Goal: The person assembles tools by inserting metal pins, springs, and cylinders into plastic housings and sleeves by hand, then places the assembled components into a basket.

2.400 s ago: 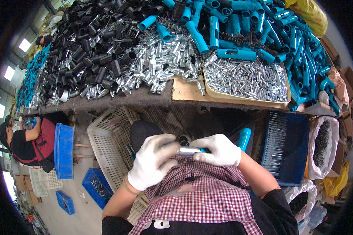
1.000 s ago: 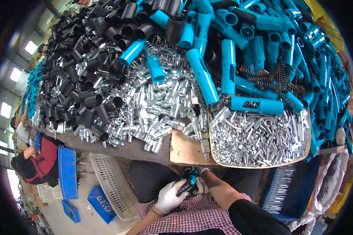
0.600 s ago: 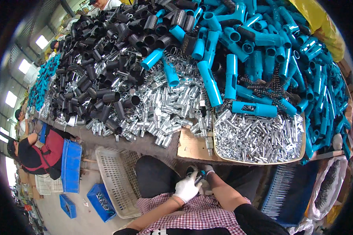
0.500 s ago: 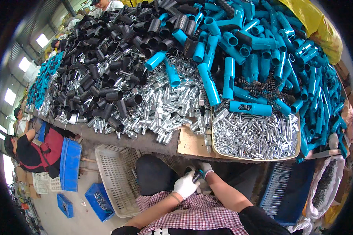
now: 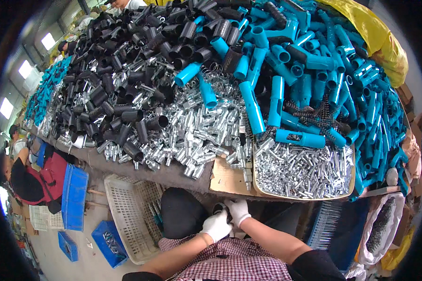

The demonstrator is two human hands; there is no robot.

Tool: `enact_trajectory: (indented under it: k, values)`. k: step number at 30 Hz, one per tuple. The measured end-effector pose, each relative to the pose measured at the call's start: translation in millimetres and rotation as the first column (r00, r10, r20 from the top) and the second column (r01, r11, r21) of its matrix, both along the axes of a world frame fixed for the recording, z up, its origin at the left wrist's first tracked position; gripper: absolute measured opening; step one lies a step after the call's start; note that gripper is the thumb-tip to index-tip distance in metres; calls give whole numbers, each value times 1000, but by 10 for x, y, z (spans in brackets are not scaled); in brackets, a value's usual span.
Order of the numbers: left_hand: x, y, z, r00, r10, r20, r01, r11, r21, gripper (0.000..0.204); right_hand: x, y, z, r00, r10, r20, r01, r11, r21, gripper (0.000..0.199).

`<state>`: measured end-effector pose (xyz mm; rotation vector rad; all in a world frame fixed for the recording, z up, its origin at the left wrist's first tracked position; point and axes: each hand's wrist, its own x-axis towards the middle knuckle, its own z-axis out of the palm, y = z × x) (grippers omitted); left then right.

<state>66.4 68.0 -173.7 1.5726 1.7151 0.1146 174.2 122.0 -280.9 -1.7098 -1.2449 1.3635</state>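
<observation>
Both hands wear white gloves and meet over my lap, just below the table edge. My left hand [image 5: 216, 227] is wrapped round a dark tubular part [image 5: 219, 207], whose black end shows above the fingers. My right hand [image 5: 239, 212] is closed against the same part from the other side; most of the part is hidden by the gloves. In front of the hands, on the table, a pale tray [image 5: 309, 197] holds small metal pins. Left of the tray lie a piece of cardboard [image 5: 227, 179] and a heap of silvery metal fittings [image 5: 192, 133].
Black sleeves [image 5: 122, 75] are heaped at left, teal tubular housings [image 5: 309, 89] at right. A white plastic crate [image 5: 122, 210] stands left of my knee, beside blue bins [image 5: 73, 196]. A white sack [image 5: 375, 229] of dark small parts stands at right. Another person [image 5: 42, 180] sits at far left.
My right hand has moved slightly left and down, closer to my left hand. The teal bit between the hands is now out of sight, and a dark tube end shows. The view has shifted slightly.
</observation>
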Motion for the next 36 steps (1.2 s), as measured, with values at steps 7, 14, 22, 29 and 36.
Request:
enact_trajectory:
  k: [7, 14, 22, 29, 36]
  values:
    - [47, 10, -450, 995, 73, 73, -67, 995, -75, 40, -55, 8, -41, 942, 128, 309, -116, 992, -57, 24]
    - [-679, -131, 383, 975, 28, 220, -51, 994, 98, 64, 369, 47, 501, 911, -75, -405, 27, 992, -122, 33]
    - [-2200, -1365, 1646, 333, 565, 755, -826, 560, -55, 33, 976, -272, 115, 872, -65, -486, -64, 968, -244, 36]
    - [-2951, -1828, 710, 814, 560, 155, -574, 817, 62, 50, 544, -430, 258, 966, 29, -257, -127, 918, -376, 33]
    - [-3533, -2219, -1455, 873, -26, -488, -136, 946, -293, 24, 451, -531, 277, 990, 115, 79, -93, 966, -239, 31]
